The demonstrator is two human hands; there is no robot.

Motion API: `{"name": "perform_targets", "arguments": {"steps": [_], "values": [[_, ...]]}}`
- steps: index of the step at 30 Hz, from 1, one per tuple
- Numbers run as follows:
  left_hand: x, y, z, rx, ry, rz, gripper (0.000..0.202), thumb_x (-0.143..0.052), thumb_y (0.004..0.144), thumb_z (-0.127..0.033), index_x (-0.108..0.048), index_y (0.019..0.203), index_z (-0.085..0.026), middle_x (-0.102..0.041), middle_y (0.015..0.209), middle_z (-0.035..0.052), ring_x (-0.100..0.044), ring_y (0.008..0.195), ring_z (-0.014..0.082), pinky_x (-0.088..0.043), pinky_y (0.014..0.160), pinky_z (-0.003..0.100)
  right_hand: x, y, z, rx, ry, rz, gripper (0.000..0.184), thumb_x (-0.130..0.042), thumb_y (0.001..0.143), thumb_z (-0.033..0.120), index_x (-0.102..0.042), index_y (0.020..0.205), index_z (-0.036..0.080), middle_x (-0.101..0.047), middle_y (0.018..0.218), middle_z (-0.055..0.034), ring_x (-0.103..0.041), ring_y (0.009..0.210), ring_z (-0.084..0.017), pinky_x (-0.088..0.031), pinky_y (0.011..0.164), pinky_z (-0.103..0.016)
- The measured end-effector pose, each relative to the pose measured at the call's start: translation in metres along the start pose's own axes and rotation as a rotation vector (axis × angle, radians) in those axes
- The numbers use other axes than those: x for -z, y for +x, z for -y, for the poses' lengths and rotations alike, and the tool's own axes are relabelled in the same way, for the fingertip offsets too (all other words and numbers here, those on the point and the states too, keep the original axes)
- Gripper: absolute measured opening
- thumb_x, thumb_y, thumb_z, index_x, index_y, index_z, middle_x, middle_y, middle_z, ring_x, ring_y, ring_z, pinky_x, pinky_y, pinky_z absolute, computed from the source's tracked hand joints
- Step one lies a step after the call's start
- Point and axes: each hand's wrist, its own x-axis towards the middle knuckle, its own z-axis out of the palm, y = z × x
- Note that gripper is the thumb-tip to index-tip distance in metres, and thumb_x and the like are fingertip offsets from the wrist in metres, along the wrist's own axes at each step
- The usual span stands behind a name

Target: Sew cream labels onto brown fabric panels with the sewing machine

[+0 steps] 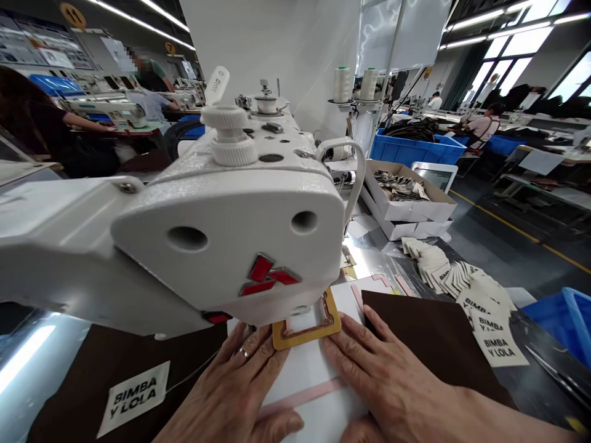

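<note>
Workshop: rows of sewing stations fill the background, with people [28,132] at work in the upper left and upper right of the frame
Left hand [226,387]: lower centre, palm down and bare but for a ring; its fingers lie flat, clamped on nothing, the tips at the left end of a yellow frame [305,338]
Right hand [392,369]: right of it, palm down, fingers spread, pinching nothing; the nearest tips lie beside the yellow frame's right corner
Sheet [314,367]: white with pink strips, flat at lower centre between and under the hands, running beneath the yellow frame
Pressing: the step looks like steadying or guiding the sheet under the machine; the needle is hidden, so whether it is stitching I cannot tell
Fingertips: the next move seems to call for light, even pressure from both hands, sheet level, fingers clear of the yellow frame
Brown cloth: left piece [87,363] and right piece [434,344] flank the sheet; whether they join is hidden
Machine [286,237]: white head across the centre, above the hands
Tags: one [133,397] on the left piece, lower left; a fanned row [498,351] at right
Box [418,209]: right of centre, filled with small pieces
</note>
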Motion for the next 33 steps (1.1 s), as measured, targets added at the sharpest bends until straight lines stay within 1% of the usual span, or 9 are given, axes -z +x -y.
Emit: {"name": "perform_targets", "arguments": {"steps": [5,10,12,17,20,25,27,30,33], "values": [[-0.005,-0.004,-0.001,0.041,-0.057,0.005,0.094,-0.056,0.1,-0.072,-0.03,0.168,-0.012,-0.061,0.153,0.012,-0.06,0.139,0.029,-0.038,0.125,0.042,-0.014,0.0,0.005,0.014,-0.049,-0.075,0.099,-0.045,0.1,0.084,-0.046,0.16,0.005,-0.047,0.162,-0.021,-0.043,0.151,-0.043,-0.023,0.128,-0.068],[-0.004,-0.006,-0.002,0.011,-0.052,-0.011,0.083,-0.057,0.103,-0.065,-0.039,0.164,-0.012,-0.055,0.159,0.0104,-0.056,0.143,0.0275,-0.029,0.13,0.038,-0.018,0.003,0.01,-0.013,-0.081,-0.093,0.093,-0.045,0.103,0.079,-0.047,0.158,0.004,-0.046,0.162,-0.0213,-0.04,0.152,-0.045,-0.027,0.126,-0.068],[-0.003,-0.005,-0.002,0.004,-0.06,-0.009,0.083,-0.058,0.102,-0.067,-0.041,0.163,-0.013,-0.055,0.16,0.0097,-0.052,0.146,0.0278,-0.029,0.13,0.038,-0.018,0.003,0.011,-0.02,-0.068,-0.091,0.092,-0.047,0.103,0.077,-0.046,0.159,0.005,-0.046,0.163,-0.021,-0.039,0.153,-0.044,-0.026,0.127,-0.068],[-0.001,-0.002,-0.001,0.002,-0.051,-0.004,0.09,-0.056,0.101,-0.07,-0.034,0.166,-0.013,-0.049,0.164,0.0097,-0.05,0.147,0.0296,-0.033,0.127,0.04,-0.013,0.003,0.009,-0.037,-0.006,-0.052,0.09,-0.052,0.102,0.074,-0.044,0.161,0.006,-0.042,0.165,-0.0203,-0.035,0.156,-0.043,-0.019,0.129,-0.068],[-0.003,-0.002,-0.001,-0.002,-0.029,-0.003,0.088,-0.055,0.102,-0.071,-0.037,0.165,-0.013,-0.048,0.165,0.0088,-0.05,0.148,0.0289,-0.029,0.129,0.04,-0.006,0.004,0.007,-0.058,0.018,-0.019,0.091,-0.053,0.102,0.076,-0.045,0.161,0.007,-0.042,0.165,-0.0192,-0.034,0.156,-0.043,-0.015,0.129,-0.07],[-0.006,-0.007,-0.004,0.015,-0.043,-0.009,0.082,-0.058,0.102,-0.067,-0.043,0.162,-0.014,-0.052,0.162,0.0079,-0.051,0.147,0.0285,-0.032,0.129,0.039,0.002,0.006,0.005,-0.102,0.073,-0.007,0.088,-0.059,0.1,0.075,-0.048,0.159,0.012,-0.048,0.163,-0.0174,-0.034,0.157,-0.041,-0.007,0.13,-0.07],[-0.006,-0.007,-0.005,0.024,-0.051,-0.016,0.079,-0.059,0.102,-0.066,-0.046,0.16,-0.014,-0.053,0.161,0.0079,-0.05,0.148,0.028,-0.024,0.133,0.039,0.003,0.006,0.005,-0.111,0.094,-0.008,0.085,-0.061,0.099,0.074,-0.05,0.158,0.014,-0.048,0.163,-0.0166,-0.034,0.157,-0.041,-0.007,0.13,-0.069],[-0.006,-0.007,-0.006,0.03,-0.045,-0.021,0.073,-0.059,0.102,-0.063,-0.052,0.156,-0.014,-0.052,0.162,0.0074,-0.049,0.149,0.0268,-0.005,0.137,0.039,0.002,0.005,0.005,-0.113,0.102,-0.015,0.084,-0.062,0.099,0.073,-0.052,0.156,0.013,-0.051,0.16,-0.0166,-0.036,0.156,-0.041,-0.011,0.129,-0.07],[-0.006,-0.006,-0.006,0.025,-0.034,-0.022,0.071,-0.058,0.102,-0.064,-0.055,0.153,-0.014,-0.052,0.162,0.0064,-0.05,0.148,0.0266,0.001,0.136,0.039,0.0,0.004,0.006,-0.117,0.083,-0.018,0.084,-0.062,0.1,0.073,-0.05,0.158,0.013,-0.048,0.163,-0.0162,-0.035,0.156,-0.041,-0.013,0.13,-0.068]]}}
